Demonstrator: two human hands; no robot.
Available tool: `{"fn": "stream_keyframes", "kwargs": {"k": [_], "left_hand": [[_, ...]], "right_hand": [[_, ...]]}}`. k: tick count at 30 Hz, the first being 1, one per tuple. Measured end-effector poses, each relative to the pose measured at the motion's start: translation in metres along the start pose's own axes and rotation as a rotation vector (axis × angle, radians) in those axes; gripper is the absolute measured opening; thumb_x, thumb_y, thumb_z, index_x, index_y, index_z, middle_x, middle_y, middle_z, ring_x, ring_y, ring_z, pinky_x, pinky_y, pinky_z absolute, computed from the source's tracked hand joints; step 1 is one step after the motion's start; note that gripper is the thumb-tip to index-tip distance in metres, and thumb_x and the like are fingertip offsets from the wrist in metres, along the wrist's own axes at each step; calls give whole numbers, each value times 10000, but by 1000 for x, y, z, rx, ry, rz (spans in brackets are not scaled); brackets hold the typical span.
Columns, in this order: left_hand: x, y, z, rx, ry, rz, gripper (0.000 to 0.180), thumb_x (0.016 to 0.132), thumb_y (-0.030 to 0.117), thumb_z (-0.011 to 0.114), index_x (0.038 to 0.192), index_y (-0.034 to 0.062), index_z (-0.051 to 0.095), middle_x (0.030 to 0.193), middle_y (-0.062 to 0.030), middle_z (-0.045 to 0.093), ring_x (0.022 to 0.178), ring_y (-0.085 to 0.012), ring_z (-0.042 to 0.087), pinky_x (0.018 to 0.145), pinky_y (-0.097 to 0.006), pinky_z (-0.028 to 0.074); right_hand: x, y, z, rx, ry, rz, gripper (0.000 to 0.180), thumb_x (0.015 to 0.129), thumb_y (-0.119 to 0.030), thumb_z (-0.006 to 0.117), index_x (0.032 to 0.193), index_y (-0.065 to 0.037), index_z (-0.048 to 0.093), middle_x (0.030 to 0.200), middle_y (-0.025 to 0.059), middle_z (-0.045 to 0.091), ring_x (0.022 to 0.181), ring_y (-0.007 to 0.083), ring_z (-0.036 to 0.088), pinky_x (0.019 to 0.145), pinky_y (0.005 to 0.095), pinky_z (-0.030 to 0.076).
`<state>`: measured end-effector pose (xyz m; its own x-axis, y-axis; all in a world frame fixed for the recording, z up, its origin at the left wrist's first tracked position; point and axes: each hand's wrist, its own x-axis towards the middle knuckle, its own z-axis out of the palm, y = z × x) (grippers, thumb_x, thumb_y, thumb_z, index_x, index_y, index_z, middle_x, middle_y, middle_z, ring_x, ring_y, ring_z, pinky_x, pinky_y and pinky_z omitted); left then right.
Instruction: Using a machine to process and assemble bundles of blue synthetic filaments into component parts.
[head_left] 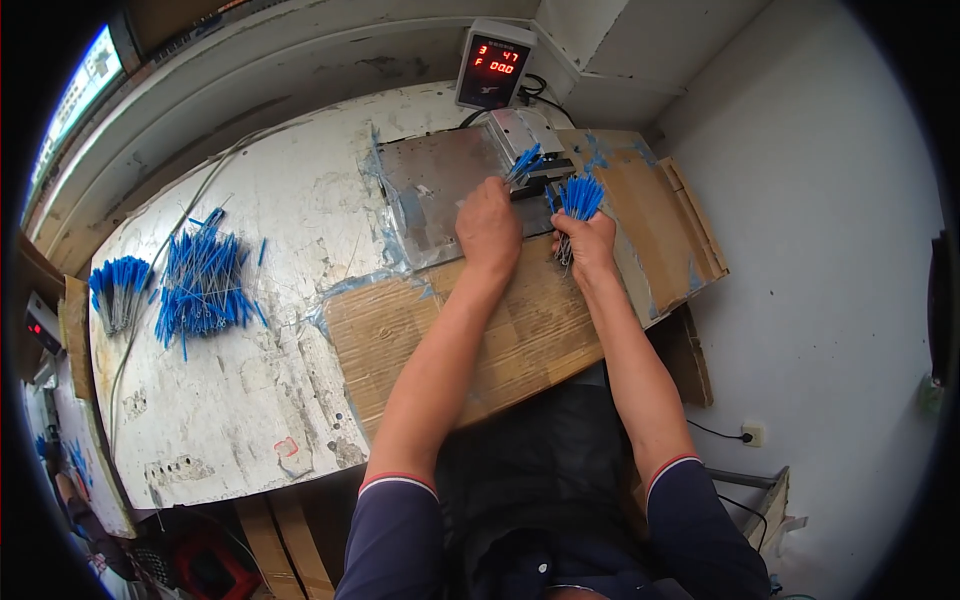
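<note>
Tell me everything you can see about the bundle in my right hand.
The bundle is a cluster of thin, silvery, metal-looking stems, fanned out, with bright blue, plastic-looking sleeves at one end. The blue ends point away from you; bare stems poke out below the grip. Your right hand clasps it around the stems, near the right edge of the metal plate.

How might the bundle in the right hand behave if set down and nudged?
The bundle would probably spread apart: only the right hand appears to hold it together, no tie showing. Its thin, fairly straight stems suggest low weight and some stiffness.
</note>
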<state>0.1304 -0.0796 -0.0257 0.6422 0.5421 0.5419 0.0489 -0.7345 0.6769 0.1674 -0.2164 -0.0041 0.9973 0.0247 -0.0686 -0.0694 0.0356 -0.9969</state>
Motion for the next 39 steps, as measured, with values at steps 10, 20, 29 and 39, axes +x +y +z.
{"fn": "stream_keyframes", "kwargs": {"k": [10,20,29,39], "left_hand": [[3,-4,0,-42,81,55,100,928,148,630,988,68,623,912,-109,683,914,-312,629,792,-434,472],[-1,-3,0,18,-90,131,89,919,147,621,945,62,626,875,-119,693,872,-314,630,780,-438,453],[-2,-3,1,21,-116,180,85,912,133,612,921,51,631,836,-140,691,803,-321,639,748,-438,489],[-4,-3,4,166,-193,215,105,919,141,599,890,40,607,810,-164,681,808,-324,648,748,-427,504]], "right_hand": [[5,1,12,-5,47,15,89,795,32,703,836,0,631,716,60,634,538,141,598,426,302,496],[-3,-2,-4,203,-62,60,85,852,-25,719,888,6,648,751,73,650,588,163,627,524,303,568],[-9,-2,-15,115,-137,87,98,846,-36,698,921,-1,643,765,62,649,625,149,633,527,295,556],[-11,-4,-17,7,-152,86,67,841,-56,693,860,-6,653,734,59,646,573,139,619,477,287,541]]}}
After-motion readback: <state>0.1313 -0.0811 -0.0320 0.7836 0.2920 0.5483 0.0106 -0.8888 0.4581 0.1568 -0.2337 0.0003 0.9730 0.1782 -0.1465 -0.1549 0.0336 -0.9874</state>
